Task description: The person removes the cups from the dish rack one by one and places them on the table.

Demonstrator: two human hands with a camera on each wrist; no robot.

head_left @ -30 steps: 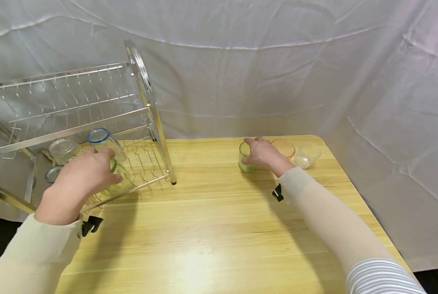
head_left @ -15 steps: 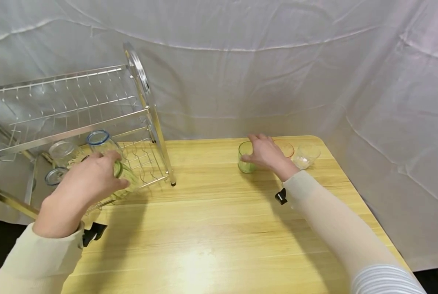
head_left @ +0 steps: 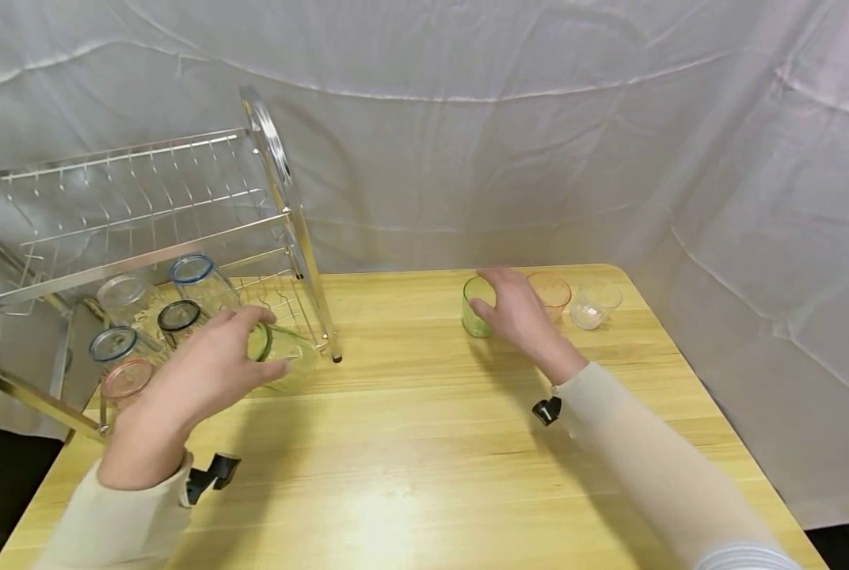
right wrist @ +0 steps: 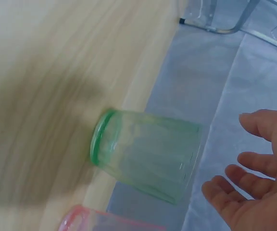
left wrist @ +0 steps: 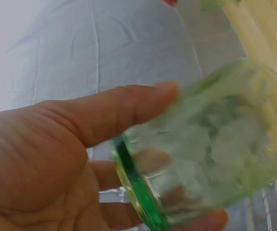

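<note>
1. Compared with the earlier head frames, the left hand (head_left: pixel 205 370) has shifted rightward and lower in the frame, carrying the held green glass (head_left: pixel 292 358) toward the foot of the rack (head_left: pixel 313 277); a dark-ringed glass (head_left: pixel 180 317) and a pink-ringed glass (head_left: pixel 127 378) now show beside it.

2. At left of centre, the left thumb presses one side of that glass and the other fingers wrap the opposite side. Its thick green base lies toward the palm and its mouth points away, probably because a base-end hold suits a glass turned mouth down. Whether it touches the rack I cannot tell.

3. On the lower tier at left, a blue-ringed glass (head_left: pixel 214 293) and its neighbours show their bases upward, presumably so that they drain.

4. Right of centre, the right hand (head_left: pixel 520 313) holds nothing: its fingers are loosely bent and spread, with a visible gap to the standing green glass (right wrist: pixel 148 151), which rests mouth up on the table (head_left: pixel 432 443).

5. Farther right, a red-rimmed glass (head_left: pixel 556 297) and a clear glass (head_left: pixel 595 305) continue that row, perhaps spaced for easy reach.
</note>
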